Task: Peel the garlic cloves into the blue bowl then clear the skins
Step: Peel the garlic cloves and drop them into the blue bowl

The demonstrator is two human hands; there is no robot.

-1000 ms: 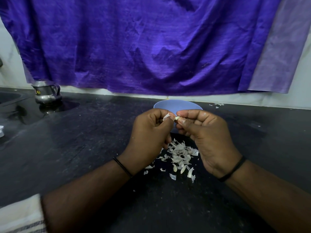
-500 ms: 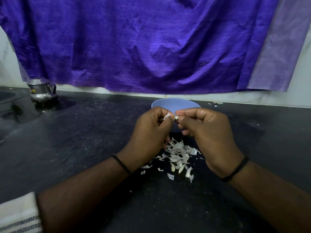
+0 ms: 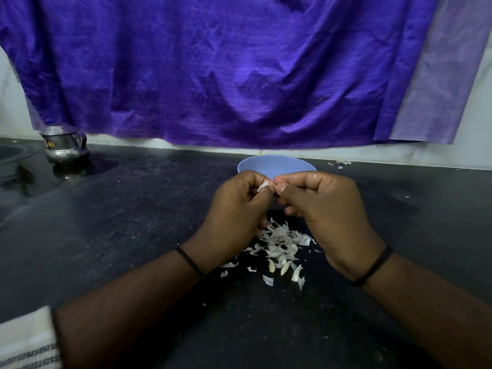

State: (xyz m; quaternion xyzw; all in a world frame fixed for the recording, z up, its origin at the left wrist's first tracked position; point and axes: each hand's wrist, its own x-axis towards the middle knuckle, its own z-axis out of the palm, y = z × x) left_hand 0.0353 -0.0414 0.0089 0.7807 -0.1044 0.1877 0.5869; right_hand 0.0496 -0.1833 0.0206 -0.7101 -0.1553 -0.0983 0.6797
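Both your hands are raised together just in front of the blue bowl (image 3: 277,165), knuckles nearly touching: your left hand (image 3: 237,209) pinches a white flake of garlic skin (image 3: 263,186) between thumb and fingers, and your right hand (image 3: 327,211) has its fingers curled tight at the same spot, though whatever it grips is hidden. Below and between your wrists, a pile of skins (image 3: 279,243) lies on the dark counter (image 3: 119,235), with a few pale cloves (image 3: 285,269) at its near edge. Far left, a steel jug (image 3: 64,143) stands under the purple cloth (image 3: 213,70).
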